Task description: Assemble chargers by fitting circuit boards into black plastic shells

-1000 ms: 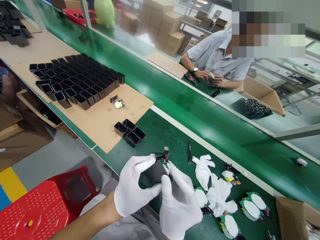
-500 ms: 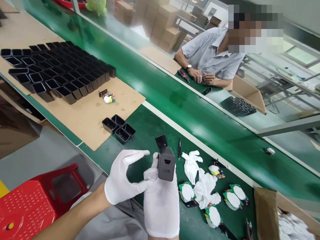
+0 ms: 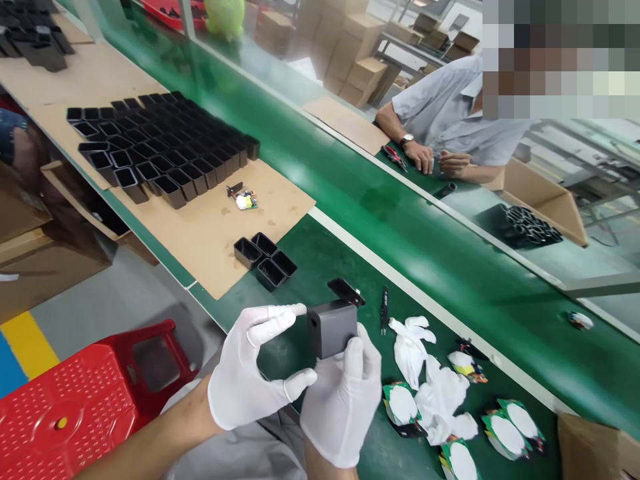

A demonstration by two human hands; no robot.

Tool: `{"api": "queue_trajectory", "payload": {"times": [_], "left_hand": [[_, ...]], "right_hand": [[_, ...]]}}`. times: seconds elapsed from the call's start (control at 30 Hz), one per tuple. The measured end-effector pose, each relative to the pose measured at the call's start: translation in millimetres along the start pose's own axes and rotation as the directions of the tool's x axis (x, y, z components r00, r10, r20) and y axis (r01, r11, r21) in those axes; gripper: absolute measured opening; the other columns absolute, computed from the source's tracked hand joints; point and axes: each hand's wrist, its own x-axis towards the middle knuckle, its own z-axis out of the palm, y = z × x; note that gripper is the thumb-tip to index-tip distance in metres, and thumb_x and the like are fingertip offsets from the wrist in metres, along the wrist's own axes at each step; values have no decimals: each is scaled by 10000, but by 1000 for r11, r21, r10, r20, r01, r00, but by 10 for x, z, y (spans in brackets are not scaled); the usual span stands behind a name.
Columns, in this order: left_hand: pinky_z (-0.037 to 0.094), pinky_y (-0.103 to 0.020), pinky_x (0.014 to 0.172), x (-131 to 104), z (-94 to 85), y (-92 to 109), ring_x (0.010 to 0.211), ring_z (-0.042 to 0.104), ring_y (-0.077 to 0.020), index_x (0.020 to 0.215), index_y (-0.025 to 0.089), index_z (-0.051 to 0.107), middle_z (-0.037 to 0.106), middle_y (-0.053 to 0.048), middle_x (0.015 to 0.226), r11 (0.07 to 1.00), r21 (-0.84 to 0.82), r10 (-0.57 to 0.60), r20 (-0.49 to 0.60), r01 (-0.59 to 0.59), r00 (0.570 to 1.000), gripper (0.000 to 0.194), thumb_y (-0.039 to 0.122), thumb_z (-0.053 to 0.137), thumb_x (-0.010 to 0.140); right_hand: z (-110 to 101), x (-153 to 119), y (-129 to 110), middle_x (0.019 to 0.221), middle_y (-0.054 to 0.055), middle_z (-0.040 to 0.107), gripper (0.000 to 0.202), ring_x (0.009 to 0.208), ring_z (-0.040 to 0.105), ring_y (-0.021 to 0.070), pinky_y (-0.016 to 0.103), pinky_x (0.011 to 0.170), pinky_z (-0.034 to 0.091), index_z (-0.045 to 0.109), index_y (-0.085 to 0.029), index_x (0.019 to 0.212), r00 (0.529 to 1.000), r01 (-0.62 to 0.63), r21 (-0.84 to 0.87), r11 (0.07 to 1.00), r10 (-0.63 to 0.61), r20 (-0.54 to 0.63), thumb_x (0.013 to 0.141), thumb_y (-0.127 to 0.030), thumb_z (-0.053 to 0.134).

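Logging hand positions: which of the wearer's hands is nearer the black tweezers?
Right. The right hand, holding the dark casing, is below and left of the tweezers in view; the left hand, open, is farther left.

Inside of black housing (image 3: pixel 338 332) hidden; red stool (image 3: pixel 90 390) cropped left.

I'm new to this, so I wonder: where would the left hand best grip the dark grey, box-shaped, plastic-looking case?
Probably the left end of the case, coming from the left: that end is uncovered, with flat sides for the open, white-gloved left hand. The white-gloved right hand holds the lower right part.
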Motion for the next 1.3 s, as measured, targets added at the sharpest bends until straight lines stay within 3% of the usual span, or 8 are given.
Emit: {"api": "queue_trajectory", "payload": {"times": [0.13, 0.23, 0.37, 0.5, 0.7, 1.1, 1.27, 1.3], "left_hand": [[656, -444, 1009, 12, -148, -258, 1171, 737, -244, 1381, 284, 590, 770, -63, 1246, 984, 128, -111, -108, 124, 988, 474, 252, 783, 949], [642, -460, 1011, 78, -167, -518, 1163, 724, -245, 1337, 263, 612, 776, -74, 1216, 955, 169, -204, -226, 245, 952, 384, 192, 728, 977], [633, -479, 1024, 125, -60, -705, 1177, 725, -257, 1355, 249, 617, 749, -92, 1237, 942, 167, -245, -251, 291, 937, 403, 150, 698, 974], [600, -527, 1053, 89, 24, -704, 1182, 704, -284, 1366, 272, 634, 762, -73, 1257, 913, 247, -273, -223, 326, 936, 417, 184, 714, 966], [606, -512, 1026, 69, 47, -685, 1157, 712, -282, 1376, 278, 633, 764, -69, 1257, 889, 250, -333, -223, 384, 916, 424, 194, 688, 964], [581, -483, 1052, 98, 37, -655, 1160, 719, -263, 1325, 296, 641, 761, -51, 1233, 903, 109, -379, -256, 416, 889, 342, 200, 669, 998], [601, -416, 1002, 607, -349, -832, 1080, 774, -227, 1182, 259, 642, 783, -42, 1113, 894, -88, -434, -417, 440, 799, 121, 280, 609, 1068], [604, -419, 1016, 806, -436, -926, 1072, 783, -227, 1152, 250, 640, 793, -43, 1087, 892, -77, -440, -379, 446, 814, 101, 299, 599, 1074]], "right_hand": [[54, 459, 22, 1178, 175, 828, 377, 979, 817, 312, 468, 903, 661, 784, -154, 1276, 949, -174, 9, 985, 170, -265, 1026, -431, 730], [324, 1094, 101, 1092, 143, 857, 341, 967, 829, 313, 474, 933, 671, 845, -169, 1095, 952, -130, 67, 989, 143, -271, 925, -464, 835], [991, 1863, 309, 1120, 116, 858, 273, 1017, 831, 288, 484, 966, 681, 833, -207, 1128, 977, 206, 148, 967, -196, -80, 966, -417, 768], [1584, 2272, 466, 1141, 74, 862, 154, 1101, 817, 272, 472, 1062, 657, 854, -282, 1066, 911, 368, 208, 906, -396, 113, 933, -328, 792], [1835, 2432, 626, 1149, 75, 858, 165, 1032, 824, 262, 453, 984, 683, 876, -310, 1079, 820, 445, 250, 860, -504, 271, 946, -288, 781], [2038, 2236, 608, 1164, 93, 833, 146, 1052, 823, 251, 411, 962, 695, 882, -301, 1048, 821, 443, 268, 855, -507, 262, 977, -284, 755], [2026, 2250, 521, 1115, 64, 845, 154, 1020, 829, 235, 390, 967, 692, 884, -319, 1037, 843, 406, 289, 867, -477, 246, 936, -271, 779], [2011, 2269, 488, 1103, 62, 848, 149, 1013, 829, 235, 391, 968, 692, 884, -318, 1034, 852, 397, 294, 869, -469, 235, 931, -276, 786]]}}
